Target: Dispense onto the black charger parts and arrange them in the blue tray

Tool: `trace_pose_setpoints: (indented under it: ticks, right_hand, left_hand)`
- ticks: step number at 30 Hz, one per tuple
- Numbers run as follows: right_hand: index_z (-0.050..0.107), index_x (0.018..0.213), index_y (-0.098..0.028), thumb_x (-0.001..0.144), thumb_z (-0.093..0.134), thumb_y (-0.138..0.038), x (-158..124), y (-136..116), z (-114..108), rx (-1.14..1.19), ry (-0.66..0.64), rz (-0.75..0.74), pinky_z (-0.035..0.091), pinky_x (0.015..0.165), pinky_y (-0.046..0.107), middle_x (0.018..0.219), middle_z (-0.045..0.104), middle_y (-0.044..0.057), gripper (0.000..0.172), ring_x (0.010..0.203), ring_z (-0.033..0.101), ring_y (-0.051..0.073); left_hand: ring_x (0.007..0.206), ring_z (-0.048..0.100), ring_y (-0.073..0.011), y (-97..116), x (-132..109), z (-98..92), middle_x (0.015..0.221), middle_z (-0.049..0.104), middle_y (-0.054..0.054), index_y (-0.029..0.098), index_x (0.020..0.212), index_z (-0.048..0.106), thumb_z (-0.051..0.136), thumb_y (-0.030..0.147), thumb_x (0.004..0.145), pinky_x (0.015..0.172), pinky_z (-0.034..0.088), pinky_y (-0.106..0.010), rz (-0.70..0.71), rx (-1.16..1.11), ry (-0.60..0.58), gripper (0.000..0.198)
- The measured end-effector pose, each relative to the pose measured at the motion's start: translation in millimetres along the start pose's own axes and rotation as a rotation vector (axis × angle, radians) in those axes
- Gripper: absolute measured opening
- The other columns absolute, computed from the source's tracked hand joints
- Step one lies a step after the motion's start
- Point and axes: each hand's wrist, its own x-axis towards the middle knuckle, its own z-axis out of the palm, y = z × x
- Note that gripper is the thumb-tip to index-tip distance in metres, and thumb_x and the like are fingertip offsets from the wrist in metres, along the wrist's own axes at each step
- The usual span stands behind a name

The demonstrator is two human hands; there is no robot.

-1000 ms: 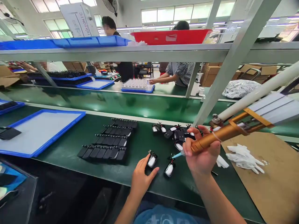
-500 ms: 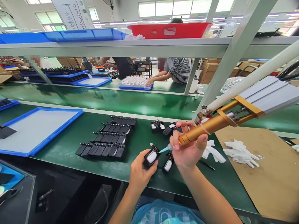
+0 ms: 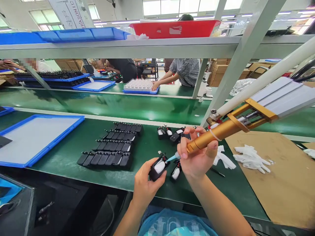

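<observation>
My left hand [image 3: 145,182] grips a small black plastic housing [image 3: 154,173] with a white part inside and wires at its top end. My right hand [image 3: 197,157] is wrapped round a gold-coloured glue dispenser [image 3: 216,133] hanging from an arm. Its pale blue nozzle [image 3: 173,157] meets the upper right edge of the housing; whether anything flows out I cannot tell. Just right of the left hand lies another open housing [image 3: 175,173] with a white part. Several more [image 3: 176,134] sit behind my right hand, partly hidden by it. Rows of black housings [image 3: 108,157] stand to the left.
A blue-rimmed tray [image 3: 49,134] lies at the left. White gloves [image 3: 251,158] rest on brown cardboard [image 3: 283,183], with a black pen-like tool [image 3: 218,172] nearby. A slanted metal post [image 3: 236,72] rises behind the dispenser. Across the green belt [image 3: 137,106], a co-worker's hands touch a white rack [image 3: 139,84].
The view has shifted slightly. My left hand has tilted the housing a little, and the nozzle tip now sits slightly further in over its edge. Both hands keep their hold.
</observation>
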Motion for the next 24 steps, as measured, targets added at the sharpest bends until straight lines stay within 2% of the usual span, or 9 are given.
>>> trace_pose_setpoints:
  ticks: [4,9,14,24]
  right_hand:
    - [0.049,0.097,-0.028,0.078,0.054,-0.064,-1,1,3,0.019,-0.012,0.006,0.03,0.033,0.022,0.091,0.055,-0.004,0.041,0.036,0.044,0.004]
    - [0.047,0.098,-0.029,0.079,0.052,-0.064,-1,3,10,0.008,-0.025,0.018,0.029,0.032,0.022,0.092,0.053,-0.003,0.041,0.036,0.042,0.004]
    - [0.047,0.097,-0.03,0.077,0.053,-0.066,-2,5,17,0.027,-0.024,0.033,0.03,0.032,0.021,0.091,0.053,-0.003,0.042,0.036,0.042,0.004]
    - [0.046,0.099,-0.031,0.078,0.051,-0.066,-4,6,19,0.047,-0.057,0.034,0.029,0.032,0.021,0.092,0.053,-0.003,0.041,0.036,0.041,0.003]
  left_hand:
    - [0.068,0.063,-0.0136,1,1,2.3,0.086,0.069,-0.001,0.019,0.104,0.06,0.065,0.032,0.079,0.065,0.05,-0.023,-0.049,-0.043,0.005,0.029]
    - [0.074,0.064,-0.0144,0,5,5.9,0.09,0.068,-0.001,0.019,0.105,0.06,0.063,0.03,0.079,0.07,0.051,-0.025,-0.079,-0.065,-0.005,0.028]
    - [0.085,0.066,-0.0169,-1,10,7.3,0.1,0.069,-0.004,0.02,0.113,0.058,0.063,0.027,0.079,0.075,0.052,-0.027,0.017,-0.036,-0.06,0.034]
    - [0.097,0.066,-0.0194,-3,14,14.2,0.113,0.068,-0.007,0.021,0.116,0.056,0.067,0.026,0.079,0.083,0.054,-0.03,0.085,-0.12,-0.009,0.039]
